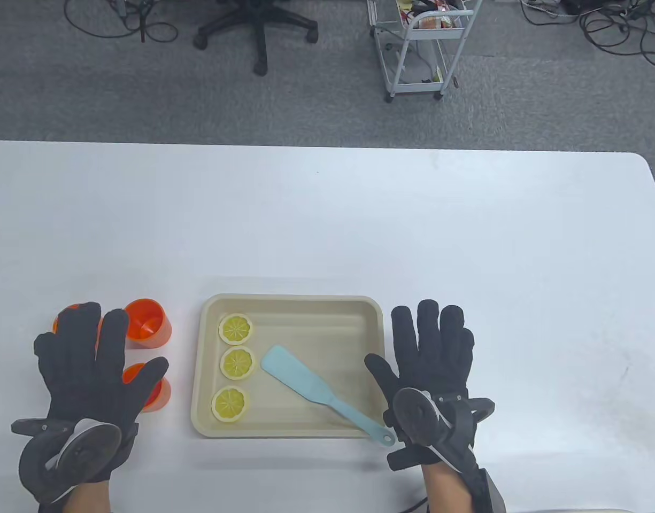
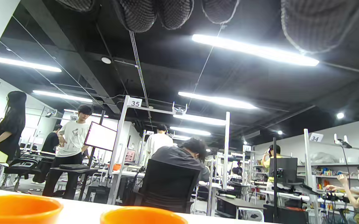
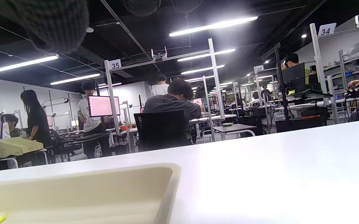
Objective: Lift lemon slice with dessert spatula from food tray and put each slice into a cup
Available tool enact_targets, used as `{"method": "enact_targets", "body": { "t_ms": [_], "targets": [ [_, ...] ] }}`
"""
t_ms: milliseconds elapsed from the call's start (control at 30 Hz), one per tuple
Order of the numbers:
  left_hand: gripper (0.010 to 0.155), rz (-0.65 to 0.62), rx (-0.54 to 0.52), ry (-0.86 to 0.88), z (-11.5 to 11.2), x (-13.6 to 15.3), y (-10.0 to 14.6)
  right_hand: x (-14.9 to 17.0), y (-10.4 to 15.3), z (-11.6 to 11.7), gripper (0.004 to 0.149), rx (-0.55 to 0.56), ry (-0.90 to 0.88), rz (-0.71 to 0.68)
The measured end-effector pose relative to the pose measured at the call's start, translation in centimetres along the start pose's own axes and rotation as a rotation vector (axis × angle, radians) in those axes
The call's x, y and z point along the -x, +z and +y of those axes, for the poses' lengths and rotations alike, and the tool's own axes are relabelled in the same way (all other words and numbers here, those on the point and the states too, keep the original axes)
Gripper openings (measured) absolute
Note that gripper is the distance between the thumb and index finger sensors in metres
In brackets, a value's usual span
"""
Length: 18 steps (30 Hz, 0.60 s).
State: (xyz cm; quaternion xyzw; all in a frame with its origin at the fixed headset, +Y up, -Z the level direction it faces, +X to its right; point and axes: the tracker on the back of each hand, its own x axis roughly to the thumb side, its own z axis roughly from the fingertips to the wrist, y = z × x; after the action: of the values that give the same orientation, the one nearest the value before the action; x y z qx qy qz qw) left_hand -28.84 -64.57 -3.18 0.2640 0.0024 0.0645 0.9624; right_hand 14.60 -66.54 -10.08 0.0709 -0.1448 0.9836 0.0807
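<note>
Left hand point(image 1: 94, 363) spread flat, fingers straight, empty, over orange cups point(image 1: 148, 323). Three lemon slices point(image 1: 236, 363) in column, left side of food tray point(image 1: 292, 303). Spatula point(image 1: 316, 387) diagonal, blade up-left, handle lower-right over rim. Right hand point(image 1: 431, 355) spread, empty, beside tray.

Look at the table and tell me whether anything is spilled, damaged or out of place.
Nothing stands out. Three lemon slices lie flat in a column in the tray; the spatula lies diagonally beside them, its handle over the rim. The orange cups stand upright. Left hand and right hand hold nothing.
</note>
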Motion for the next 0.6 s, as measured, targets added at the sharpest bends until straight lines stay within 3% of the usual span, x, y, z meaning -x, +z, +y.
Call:
{"method": "enact_targets", "body": {
  "t_ms": [600],
  "targets": [
    [0.091, -0.003, 0.044, -0.005, -0.05, -0.28, -0.18, -0.65, 0.45, -0.08, 0.083, -0.005, -0.001, -0.029]
  ]
}}
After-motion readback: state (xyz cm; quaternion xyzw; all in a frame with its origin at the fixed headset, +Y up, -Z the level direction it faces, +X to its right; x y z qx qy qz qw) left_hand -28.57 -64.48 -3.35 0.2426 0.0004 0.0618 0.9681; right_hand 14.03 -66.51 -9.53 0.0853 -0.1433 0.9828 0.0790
